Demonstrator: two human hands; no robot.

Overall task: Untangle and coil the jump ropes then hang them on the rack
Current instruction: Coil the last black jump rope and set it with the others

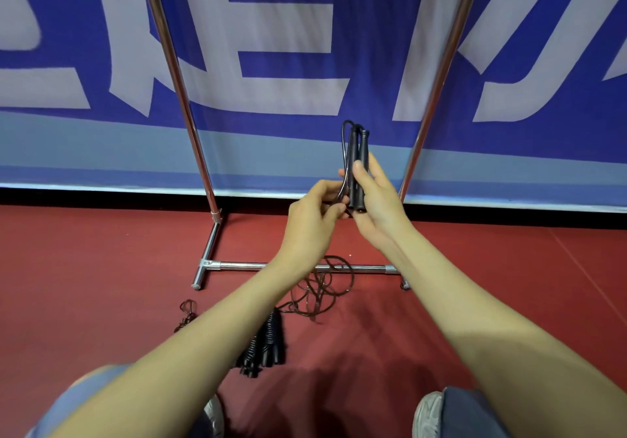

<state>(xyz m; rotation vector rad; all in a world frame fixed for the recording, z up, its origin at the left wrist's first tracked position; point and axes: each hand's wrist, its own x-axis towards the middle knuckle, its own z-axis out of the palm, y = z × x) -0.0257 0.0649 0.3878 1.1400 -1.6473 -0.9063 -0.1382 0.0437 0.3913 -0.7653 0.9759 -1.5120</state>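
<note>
forearms outstretched, right hand grips upright rope handles, left hand pinches their cord alongside.

Red floor, matte, w/ a faint seam line running diag. at right. Rack stands on it: chrome base bar flat on the floor, T-foot at left end, other foot at right. Tangled rope lies in loose loops just in front of the bar, top loop crossing over it. Its black ribbed handles lie side by side, nearer the person. Small knotted cord apart, to the left. Two shoes at btm edge. Tiny white speck behind the bar.
</note>
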